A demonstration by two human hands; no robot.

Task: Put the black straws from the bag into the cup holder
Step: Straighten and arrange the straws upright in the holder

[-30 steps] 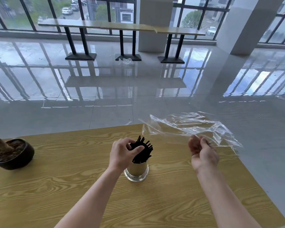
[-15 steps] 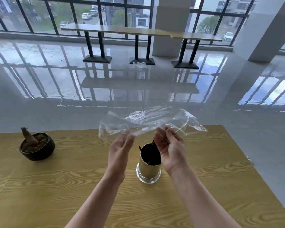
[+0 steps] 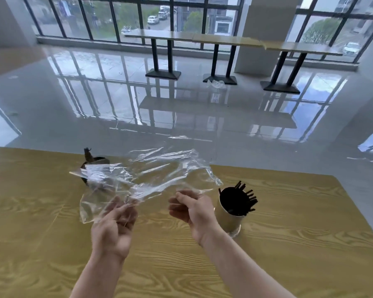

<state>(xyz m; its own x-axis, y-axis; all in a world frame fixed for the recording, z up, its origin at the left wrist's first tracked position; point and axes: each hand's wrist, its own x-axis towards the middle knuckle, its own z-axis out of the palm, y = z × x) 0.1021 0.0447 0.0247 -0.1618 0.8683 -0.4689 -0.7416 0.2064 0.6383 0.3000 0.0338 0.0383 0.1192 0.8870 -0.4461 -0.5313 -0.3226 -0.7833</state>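
Wood-grain table [image 3: 289,265], head cam looking down. Both hands up over the table w/ the clear plastic bag [image 3: 151,177] spread between them, crinkled, see-through, looks empty.

Left hand [image 3: 113,227]: palm up, fingers curled, bag's near-left edge pinched betw. thumb and fingertips. Closed on the film.

Right hand [image 3: 194,208]: palm turned left, fingers loosely curled, tips at the bag's right edge. Looks like a light pinch on the film; contact hard to make out through the clear plastic.

Black straws [image 3: 238,200]: standing in the cup holder [image 3: 228,218], tops fanned out to the right above the rim. Cup holder is shiny metal, upright on the table, just right of the right hand, partly behind the wrist.

Dark bowl-like pot [image 3: 95,163] w/ a stub sticking up, far left on the table, seen partly through the bag.

Bkgd: glossy floor [image 3: 95,104], long high tables by the windows, a scrap of clear plastic on the floor [image 3: 215,83] under them.
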